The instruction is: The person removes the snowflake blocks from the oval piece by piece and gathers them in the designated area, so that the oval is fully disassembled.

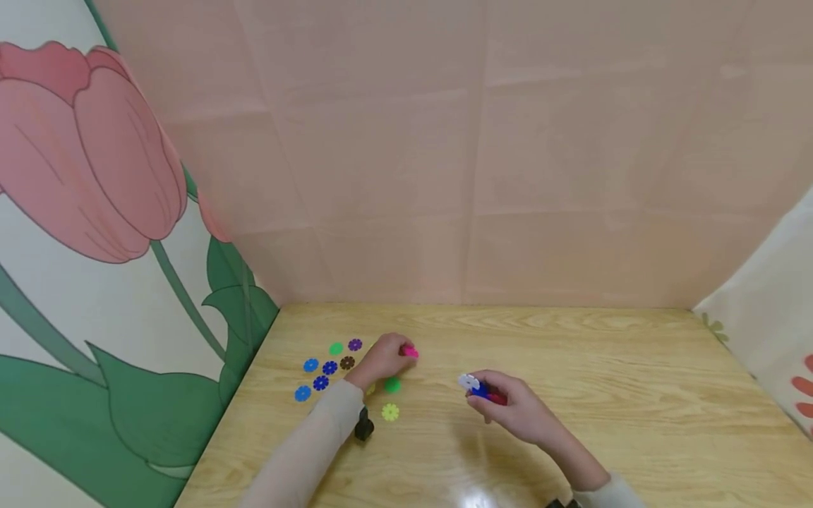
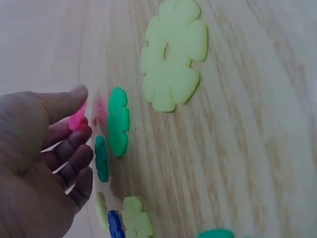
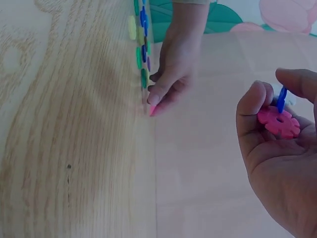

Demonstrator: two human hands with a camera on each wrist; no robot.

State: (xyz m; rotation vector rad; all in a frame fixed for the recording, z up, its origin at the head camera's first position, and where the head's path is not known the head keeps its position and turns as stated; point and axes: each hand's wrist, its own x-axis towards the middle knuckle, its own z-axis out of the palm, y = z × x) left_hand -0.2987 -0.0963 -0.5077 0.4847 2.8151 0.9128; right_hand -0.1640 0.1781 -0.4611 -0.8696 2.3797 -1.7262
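With thumb and fingers my left hand [image 1: 384,358] pinches a bright pink flower-shaped plastic disc [image 1: 411,352] at the tabletop, beside the loose discs. In the left wrist view that pink disc is partly hidden behind the thumb and fingers. My right hand [image 1: 519,410], farther right over the table, grips a small cluster of notched discs. A white disc [image 1: 469,382] sticks out at its front. The right wrist view shows a blue disc [image 3: 282,100] standing edge-on against a pink-red disc [image 3: 280,124], with the white one partly hidden behind.
Left of and around my left forearm lie several loose discs: light blue [image 1: 303,393], dark blue [image 1: 320,382], purple [image 1: 355,344], brown [image 1: 346,363], green [image 1: 392,385] and yellow [image 1: 390,412]. The wooden table [image 1: 610,367] meets a pink cloth backdrop [image 1: 470,176] at its far edge.
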